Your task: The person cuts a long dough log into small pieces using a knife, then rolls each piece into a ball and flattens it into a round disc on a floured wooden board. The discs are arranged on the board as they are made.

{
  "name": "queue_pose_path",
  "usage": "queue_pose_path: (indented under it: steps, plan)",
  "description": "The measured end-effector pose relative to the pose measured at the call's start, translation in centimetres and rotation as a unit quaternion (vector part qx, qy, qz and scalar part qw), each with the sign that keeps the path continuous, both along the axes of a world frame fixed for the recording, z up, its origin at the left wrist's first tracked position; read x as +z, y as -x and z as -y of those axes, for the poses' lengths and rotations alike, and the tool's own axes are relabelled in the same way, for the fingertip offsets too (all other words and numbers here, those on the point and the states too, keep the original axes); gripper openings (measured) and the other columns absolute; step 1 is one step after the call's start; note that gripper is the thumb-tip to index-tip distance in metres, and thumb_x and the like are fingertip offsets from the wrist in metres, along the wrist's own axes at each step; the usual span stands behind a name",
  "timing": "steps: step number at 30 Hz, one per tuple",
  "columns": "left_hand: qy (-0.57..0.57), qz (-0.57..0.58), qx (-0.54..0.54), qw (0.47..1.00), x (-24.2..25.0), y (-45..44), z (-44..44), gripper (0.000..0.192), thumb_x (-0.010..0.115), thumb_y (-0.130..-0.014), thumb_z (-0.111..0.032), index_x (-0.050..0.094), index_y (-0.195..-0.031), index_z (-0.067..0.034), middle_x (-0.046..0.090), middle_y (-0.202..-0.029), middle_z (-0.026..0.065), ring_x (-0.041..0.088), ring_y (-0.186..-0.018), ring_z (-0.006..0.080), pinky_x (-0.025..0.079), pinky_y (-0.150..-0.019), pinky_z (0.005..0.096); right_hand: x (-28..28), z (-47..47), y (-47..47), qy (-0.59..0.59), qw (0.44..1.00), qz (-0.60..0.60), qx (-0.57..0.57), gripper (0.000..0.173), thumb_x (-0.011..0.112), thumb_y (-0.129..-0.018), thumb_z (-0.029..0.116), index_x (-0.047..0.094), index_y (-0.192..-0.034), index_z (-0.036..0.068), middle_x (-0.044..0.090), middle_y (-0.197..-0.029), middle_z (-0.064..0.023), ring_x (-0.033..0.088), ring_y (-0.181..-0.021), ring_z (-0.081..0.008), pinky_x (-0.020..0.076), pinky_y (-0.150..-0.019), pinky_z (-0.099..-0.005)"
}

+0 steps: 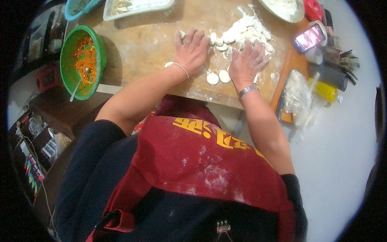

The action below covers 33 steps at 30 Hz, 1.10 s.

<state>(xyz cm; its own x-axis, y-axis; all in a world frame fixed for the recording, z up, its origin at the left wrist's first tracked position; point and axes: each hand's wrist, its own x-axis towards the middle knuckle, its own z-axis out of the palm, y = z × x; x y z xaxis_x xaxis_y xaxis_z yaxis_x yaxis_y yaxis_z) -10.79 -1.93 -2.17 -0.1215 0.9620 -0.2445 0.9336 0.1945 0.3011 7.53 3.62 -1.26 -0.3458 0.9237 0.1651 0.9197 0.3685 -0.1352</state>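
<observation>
My left hand (192, 54) lies palm down on the floured wooden board (142, 51), fingers spread and slightly bent. One dough piece (182, 34) shows at its fingertips, another (168, 64) beside the wrist. My right hand (246, 62) is also palm down, its fingers reaching the edge of a floury heap of small dough pieces (246, 28). Two flattened dough discs (213, 78) (224, 76) rest between my wrists, near the board's front edge. Whatever is under either palm is hidden.
At left stands a green bowl (104, 57) of orange filling with a spoon (75, 89). A white tray (142, 15) and a bowl of flour (297, 18) are at the back. A phone (310, 37), a bagged dough lump (297, 96) and a yellow bottle (325, 90) lie at right.
</observation>
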Motion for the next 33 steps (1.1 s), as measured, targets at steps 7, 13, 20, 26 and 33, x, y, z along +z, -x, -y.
queue_pose_path:
  steps: [7, 13, 20, 26, 33]
  plan:
    - [-0.272, 0.168, 0.168, 0.933, -2.3, 4.5, 1.8, 0.018, 0.055, -0.098, -0.021, 0.063, -0.097, -0.004, 0.061, -0.106, 0.0195, 0.054, -0.105, 0.0374, 0.041, -0.091, 0.0474, 1.5, 0.9, -2.1, -0.014, 0.983, -0.176, -0.050, 0.036, 0.055, -0.094, 0.012, 0.051, -0.129, 0.001, 0.050, -0.133, -0.0202, 0.037, -0.133, -0.0391, 0.0260, -0.113, -0.0511]
    - [-0.222, 0.183, -0.008, 0.958, 0.9, 3.8, 6.6, 0.018, 0.064, -0.087, -0.012, 0.064, -0.104, -0.004, 0.063, -0.109, 0.0174, 0.060, -0.100, 0.0365, 0.049, -0.081, 0.0446, 2.1, 6.2, -3.1, 0.171, 0.961, -0.216, 0.031, 0.040, 0.054, -0.095, 0.012, 0.052, -0.133, 0.000, 0.050, -0.137, -0.0239, 0.040, -0.136, -0.0420, 0.0288, -0.117, -0.0512]
    - [-0.252, 0.123, -0.141, 0.950, 1.4, 3.1, 6.9, 0.039, 0.067, -0.079, -0.007, 0.062, -0.118, -0.006, 0.062, -0.121, 0.0142, 0.060, -0.112, 0.0365, 0.052, -0.092, 0.0448, 2.1, 9.7, -0.4, 0.181, 0.955, -0.105, 0.209, 0.047, 0.063, -0.092, 0.017, 0.055, -0.136, 0.006, 0.043, -0.148, -0.0205, 0.038, -0.139, -0.0423, 0.0293, -0.119, -0.0537]
    - [-0.295, 0.144, -0.042, 0.943, 1.2, 3.4, 1.5, 0.036, 0.066, -0.079, -0.002, 0.064, -0.115, -0.005, 0.062, -0.118, 0.0162, 0.060, -0.106, 0.0384, 0.053, -0.088, 0.0441, 2.5, 6.4, 0.9, 0.126, 0.968, -0.197, 0.088, 0.042, 0.063, -0.093, 0.020, 0.055, -0.131, 0.004, 0.046, -0.143, -0.0194, 0.045, -0.129, -0.0400, 0.0360, -0.111, -0.0510]
    - [-0.119, 0.147, -0.047, 0.981, 0.2, 1.4, -2.0, 0.029, 0.065, -0.082, -0.005, 0.065, -0.111, -0.004, 0.062, -0.110, 0.0170, 0.059, -0.104, 0.0365, 0.051, -0.090, 0.0434, 2.7, 2.4, 3.5, 0.126, 0.977, -0.164, 0.042, 0.028, 0.062, -0.090, 0.014, 0.060, -0.116, 0.003, 0.057, -0.118, -0.0159, 0.051, -0.115, -0.0361, 0.0401, -0.101, -0.0486]
